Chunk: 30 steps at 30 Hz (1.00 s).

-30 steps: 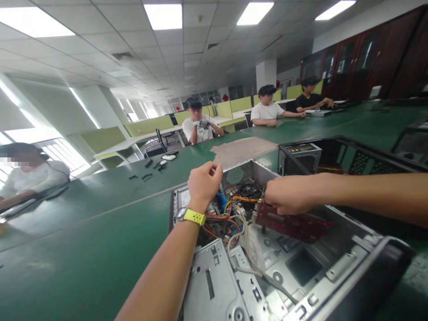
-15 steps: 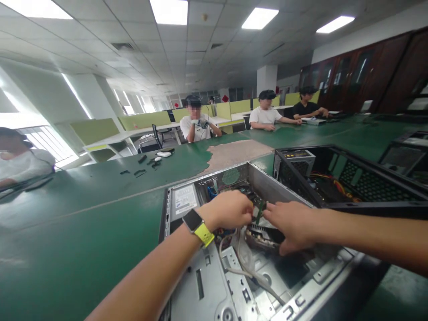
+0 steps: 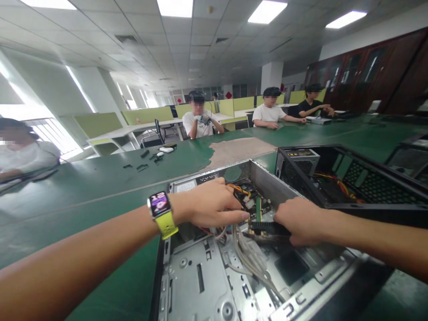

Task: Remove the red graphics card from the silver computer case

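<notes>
While both bare hands reach into an open PC case [image 3: 234, 276] lying flat on a green table [image 3: 83, 196], the right hand [image 3: 297, 220] curls around the near end of a dark expansion card [image 3: 265, 228], fingers wrapped under its edge & hidden, thumb side up; it looks like a closed hold on the card, though how tight can't be told. Left hand [image 3: 207, 207], w/ a yellow-strapped watch [image 3: 160, 209] on the wrist, is loosely open, fingers stretched toward the card's other end, tips at or just beside it among coloured wires [image 3: 240, 191]; contact can't be confirmed. The card sits low inside the case, roughly level, above a grey ribbon cable [image 3: 247, 258]. Risk, as a judgement: tilting or forcing the card could strain its slot, & loose wires near the left fingers could snag or get pinched. Just beside, to the right, stands a second black case [image 3: 351, 183]. Further off, small dark parts [image 3: 143, 167] lie on the table, & other people sit at desks well apart.
</notes>
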### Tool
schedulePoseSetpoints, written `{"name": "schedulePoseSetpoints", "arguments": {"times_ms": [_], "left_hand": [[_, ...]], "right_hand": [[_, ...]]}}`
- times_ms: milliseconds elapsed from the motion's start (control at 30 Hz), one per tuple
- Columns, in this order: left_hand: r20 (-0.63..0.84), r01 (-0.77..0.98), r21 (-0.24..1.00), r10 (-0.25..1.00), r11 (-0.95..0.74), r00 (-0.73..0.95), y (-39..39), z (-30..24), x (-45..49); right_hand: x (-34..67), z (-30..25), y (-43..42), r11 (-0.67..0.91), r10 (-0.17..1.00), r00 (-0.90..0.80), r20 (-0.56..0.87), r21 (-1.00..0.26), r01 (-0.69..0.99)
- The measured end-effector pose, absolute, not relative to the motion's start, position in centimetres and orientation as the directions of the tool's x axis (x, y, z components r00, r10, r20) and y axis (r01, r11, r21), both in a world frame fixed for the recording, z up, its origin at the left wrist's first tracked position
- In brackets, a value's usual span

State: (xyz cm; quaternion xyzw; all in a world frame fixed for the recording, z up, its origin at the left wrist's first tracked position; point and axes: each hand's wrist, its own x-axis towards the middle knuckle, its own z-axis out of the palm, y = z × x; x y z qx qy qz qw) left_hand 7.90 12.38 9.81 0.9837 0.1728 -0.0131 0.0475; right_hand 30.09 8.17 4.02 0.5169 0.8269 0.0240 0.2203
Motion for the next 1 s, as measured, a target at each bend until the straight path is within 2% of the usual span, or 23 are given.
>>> {"name": "schedulePoseSetpoints", "arguments": {"times_ms": [67,167,300,400,600,700,733,800,867,933,1000], "left_hand": [[0.02,0.342,0.112,0.347,-0.933,0.938,11.2,11.2,7.3],[0.12,0.329,0.051,0.333,-0.943,0.935,9.9,11.3,6.7],[0.208,0.341,-0.076,0.32,-0.937,0.924,9.5,9.7,6.2],[0.241,0.356,-0.106,0.324,-0.928,0.915,9.6,9.1,5.9],[0.317,0.333,0.091,0.344,-0.938,0.884,9.5,8.7,4.4],[0.361,0.412,0.146,0.437,-0.899,0.824,8.9,7.8,1.7],[0.368,0.471,0.151,0.492,-0.869,0.789,8.6,7.2,0.6],[0.375,0.605,0.162,0.616,-0.78,0.693,8.1,5.7,-1.7],[0.367,0.706,0.206,0.722,-0.678,0.586,7.5,3.9,-3.5],[0.328,0.761,0.275,0.801,-0.588,0.5,7.1,2.4,-4.5],[0.272,0.781,0.332,0.847,-0.529,0.458,6.8,1.4,-4.6]], "right_hand": [[29.8,4.3,8.7,0.499,0.858,-0.425,-0.29,0.272,0.823],[30.0,4.1,9.3,0.547,0.833,-0.499,-0.239,0.227,0.806],[30.2,2.5,9.2,0.521,0.842,-0.503,-0.195,0.057,0.851],[28.7,0.7,9.6,0.533,0.836,-0.538,-0.108,-0.072,0.843],[23.2,-1.0,11.8,0.622,0.753,-0.658,-0.004,-0.321,0.714],[23.3,-0.4,11.7,0.661,0.67,-0.741,0.046,-0.492,0.567],[24.0,0.0,11.5,0.636,0.693,-0.719,0.054,-0.516,0.574],[25.9,0.7,11.1,0.51,0.807,-0.591,-0.008,-0.497,0.702],[27.5,1.0,11.1,0.259,0.886,-0.413,-0.209,-0.517,0.816],[27.9,0.6,11.3,-0.046,0.84,-0.302,-0.451,-0.614,0.788],[27.1,-0.3,11.5,-0.261,0.797,-0.271,-0.539,-0.714,0.65]]}}
